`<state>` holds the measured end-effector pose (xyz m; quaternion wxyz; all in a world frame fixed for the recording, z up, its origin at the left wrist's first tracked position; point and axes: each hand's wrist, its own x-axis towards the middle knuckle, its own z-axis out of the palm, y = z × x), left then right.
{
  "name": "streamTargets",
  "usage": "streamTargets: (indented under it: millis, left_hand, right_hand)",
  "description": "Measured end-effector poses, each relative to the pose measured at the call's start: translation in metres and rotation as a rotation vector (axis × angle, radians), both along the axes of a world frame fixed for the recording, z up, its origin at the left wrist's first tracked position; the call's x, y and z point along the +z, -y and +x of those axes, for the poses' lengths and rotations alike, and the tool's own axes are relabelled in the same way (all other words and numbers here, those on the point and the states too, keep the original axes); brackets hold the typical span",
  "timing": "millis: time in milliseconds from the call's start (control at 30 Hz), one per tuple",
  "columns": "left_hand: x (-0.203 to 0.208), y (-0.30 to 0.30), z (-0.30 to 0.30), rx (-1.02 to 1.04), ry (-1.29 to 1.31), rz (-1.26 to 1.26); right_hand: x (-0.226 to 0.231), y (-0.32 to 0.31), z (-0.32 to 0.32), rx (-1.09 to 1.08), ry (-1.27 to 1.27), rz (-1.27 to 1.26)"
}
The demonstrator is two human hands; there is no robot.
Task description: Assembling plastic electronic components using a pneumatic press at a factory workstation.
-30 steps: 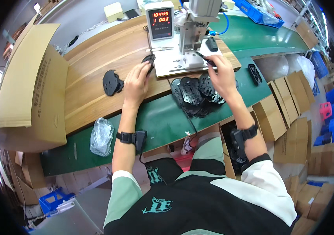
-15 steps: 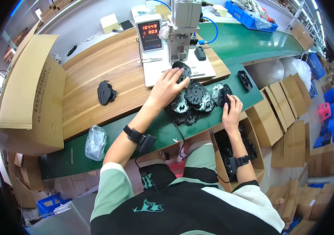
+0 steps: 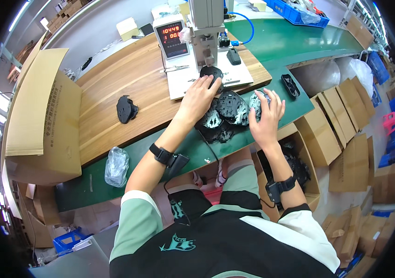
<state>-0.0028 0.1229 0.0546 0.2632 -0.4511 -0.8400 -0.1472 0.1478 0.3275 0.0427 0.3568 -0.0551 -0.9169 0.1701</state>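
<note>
Beneath the press head [image 3: 209,58], a rounded black plastic shell [image 3: 212,73] sits on the white base plate [image 3: 179,88]. My left hand [image 3: 198,98] grips its near side, with fingertips on top and the thumb at its right edge. Close to the right is a pile of similar black shells [image 3: 232,105], some with glossy inner faces. My right hand [image 3: 267,121] hovers at the pile's right end, fingers spread over a shiny shell [image 3: 255,102]; whether they touch it is hard to tell.
One black part [image 3: 126,109] lies on the wooden board [image 3: 151,104]. A digital counter [image 3: 172,38] stands beside the press. A black tray-like part [image 3: 290,86] and a clear plastic bag [image 3: 115,167] rest on the green table. Cardboard boxes [image 3: 44,125] flank both sides; one below holds black parts.
The shell under my left hand has shifted slightly beneath the press head. My right hand's fingers have spread and moved left; the dark part they gripped is no longer plainly visible.
</note>
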Motion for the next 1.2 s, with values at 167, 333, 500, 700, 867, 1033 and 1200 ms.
streamTargets:
  millis: [167, 333, 500, 700, 867, 1033, 1200]
  left_hand:
    - [0.008, 0.003, 0.004, 0.004, 0.15, 0.047]
    - [0.014, 0.001, 0.008, 0.022, 0.309, 0.172]
    - [-0.004, 0.021, -0.008, -0.032, 0.353, 0.191]
    - [-0.008, 0.083, -0.016, 0.062, 0.131, 0.399]
    - [-0.032, 0.199, -0.043, 0.81, 0.045, 0.254]
    - [-0.045, 0.228, -0.033, 0.994, 0.393, 0.35]
    - [-0.026, 0.212, -0.02, 0.705, -0.204, 0.632]
  right_hand:
    - [0.009, 0.007, -0.03, 0.061, -0.024, -0.102]
    - [0.035, 0.058, -0.055, 0.324, 0.019, 0.137]
    - [0.023, 0.083, -0.1, 0.242, 0.087, 0.186]
    - [0.018, 0.071, -0.111, 0.263, 0.092, 0.302]
    - [0.015, 0.08, -0.117, 0.269, -0.017, 0.291]
    - [0.014, 0.076, -0.117, 0.323, -0.028, 0.238]
    - [0.014, 0.074, -0.115, 0.308, -0.024, 0.227]
